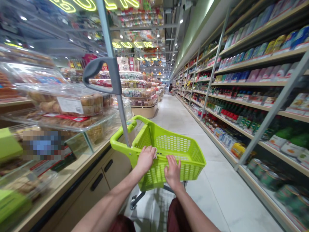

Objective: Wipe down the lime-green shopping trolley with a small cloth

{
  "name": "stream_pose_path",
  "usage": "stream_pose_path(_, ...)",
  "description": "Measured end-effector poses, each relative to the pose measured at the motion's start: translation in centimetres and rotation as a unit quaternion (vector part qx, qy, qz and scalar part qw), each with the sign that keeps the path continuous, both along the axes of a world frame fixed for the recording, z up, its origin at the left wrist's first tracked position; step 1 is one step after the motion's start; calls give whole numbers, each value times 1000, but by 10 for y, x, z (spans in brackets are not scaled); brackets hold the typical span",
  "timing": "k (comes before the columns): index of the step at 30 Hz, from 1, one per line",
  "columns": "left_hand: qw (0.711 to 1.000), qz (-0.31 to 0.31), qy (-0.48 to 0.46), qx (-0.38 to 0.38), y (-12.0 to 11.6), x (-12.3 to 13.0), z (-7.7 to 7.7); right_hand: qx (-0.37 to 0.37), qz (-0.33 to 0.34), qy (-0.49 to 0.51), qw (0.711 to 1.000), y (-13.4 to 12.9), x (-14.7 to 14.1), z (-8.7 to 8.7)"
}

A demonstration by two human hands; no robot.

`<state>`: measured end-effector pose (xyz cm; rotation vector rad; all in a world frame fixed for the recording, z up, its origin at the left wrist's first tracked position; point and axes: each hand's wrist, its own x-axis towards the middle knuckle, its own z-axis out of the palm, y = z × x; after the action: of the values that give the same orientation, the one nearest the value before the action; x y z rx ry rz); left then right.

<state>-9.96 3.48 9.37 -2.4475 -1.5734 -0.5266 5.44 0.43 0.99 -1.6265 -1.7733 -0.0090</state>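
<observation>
**Lime-green shopping trolley [169, 145] in a supermarket aisle**

Along the left runs a bakery counter [72, 164] with glass panels, holding clear plastic pastry boxes [70, 103]; one label on the glass is pixelated. Below it are wooden cabinet doors [116, 167] with black handles. A grey pole [107, 42] rises from the trolley's left corner and carries a curved grey loop handle [101, 75], with no hand on it.

The left hand [146, 158] lies over the near rim of the trolley, its fingers bent across the plastic. Whether they clasp the rim tightly, I cannot tell, and they pinch nothing. The right hand [172, 170] sits just beside it on the same rim, fingers [172, 160] spread apart and pointing forward, also pinching nothing. Dark red clothing [177, 216] shows below the bare forearms.

The trolley stands directly ahead of the person on a grey wheeled frame [137, 199], on the pale floor tiles [212, 193], nearer the counter than the shelves. Far down the aisle, a small figure [170, 87] stands by the shelving. On the right, tall shelves [265, 83] hold rows of packaged goods, dark bottles [229, 112] and, lowest down, cans [270, 178], all blurred.
</observation>
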Motion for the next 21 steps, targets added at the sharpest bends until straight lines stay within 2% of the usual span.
stream_pose_path(3,999,-40,1,-3,0,26,-16,2,0,-9,1000,1,2,-1)
stream_pose_path(6,998,-58,12,6,1,36,-22,-9,46,-42,998,1,10,0)
stream_pose_path(10,998,-52,27,17,2,13,-10,-15,63,-58,996,-1,14,2)
stream_pose_path(13,1000,3,10,22,2,-15,5,-7,45,-47,998,-2,8,-2)
stream_pose_path(15,999,31,-8,19,1,-25,9,4,35,-46,998,-3,3,-4)
stream_pose_path(17,999,34,-19,15,-1,-23,6,14,29,-47,998,-3,0,-7)
stream_pose_path(21,1000,-22,-13,-1,-5,9,-13,14,26,-48,998,-4,-1,-8)
